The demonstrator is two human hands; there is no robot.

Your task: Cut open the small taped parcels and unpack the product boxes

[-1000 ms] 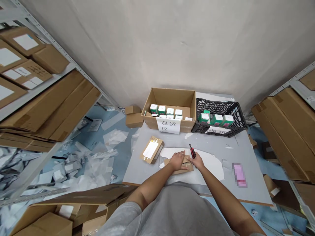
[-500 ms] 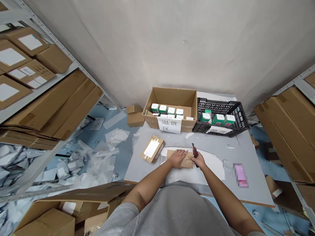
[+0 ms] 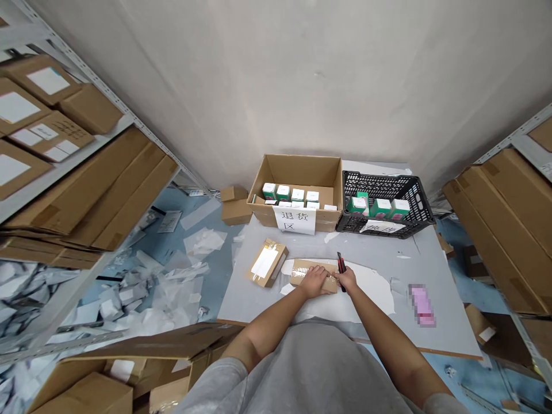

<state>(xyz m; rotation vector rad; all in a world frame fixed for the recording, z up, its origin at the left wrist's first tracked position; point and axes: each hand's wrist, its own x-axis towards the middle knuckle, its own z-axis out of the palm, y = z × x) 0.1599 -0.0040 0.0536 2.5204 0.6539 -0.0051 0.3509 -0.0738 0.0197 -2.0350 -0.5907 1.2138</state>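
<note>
A small brown cardboard parcel (image 3: 304,269) lies on the grey table (image 3: 379,253) right in front of me, on a white plastic sheet (image 3: 371,287). My left hand (image 3: 314,280) rests on top of the parcel, fingers curled over it. My right hand (image 3: 346,279) is closed round a red and black utility knife (image 3: 340,264) at the parcel's right end, the blade end pointing away from me.
A second labelled brown parcel (image 3: 266,262) lies to the left. At the back stand an open carton (image 3: 297,192) and a black crate (image 3: 386,201), both holding green and white boxes. A pink object (image 3: 420,305) lies at right. Shelves of flat cardboard flank both sides; plastic wrappers litter the floor.
The parcel has shifted away from me and a little leftward under my left hand. My right hand with the knife has stayed at its right end.
</note>
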